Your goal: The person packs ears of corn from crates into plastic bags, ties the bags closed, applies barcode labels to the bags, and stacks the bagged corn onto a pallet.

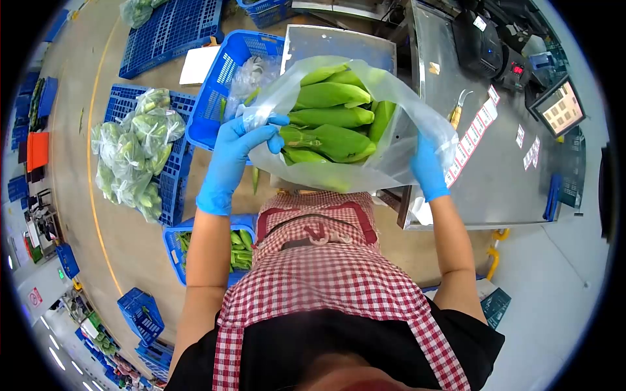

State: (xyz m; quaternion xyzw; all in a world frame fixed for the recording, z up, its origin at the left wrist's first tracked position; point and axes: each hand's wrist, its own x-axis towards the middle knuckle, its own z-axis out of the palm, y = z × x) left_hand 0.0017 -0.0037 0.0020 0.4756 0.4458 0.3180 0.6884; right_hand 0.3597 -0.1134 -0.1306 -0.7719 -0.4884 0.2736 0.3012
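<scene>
A clear plastic bag (pixel 404 98) is spread wide in front of me, its mouth facing up. Inside lie several ears of corn (pixel 332 117) in green husks. My left hand (pixel 238 153), in a blue glove, pinches the bag's rim on the left, with fingertips close to the corn's stalk ends. On the opposite side my right hand (pixel 427 167), also blue-gloved, grips the rim; the plastic partly hides its fingers. Behind the bag is a metal-topped stand (pixel 339 40).
A blue crate (pixel 212 117) holding plastic bags stands at the left. Bagged corn (pixel 134 150) lies on a blue pallet (pixel 176 176). Another crate (pixel 175 254) below contains green husks. To the right, a steel table (pixel 502 182) carries a label strip (pixel 473 133) and a black machine (pixel 479 42).
</scene>
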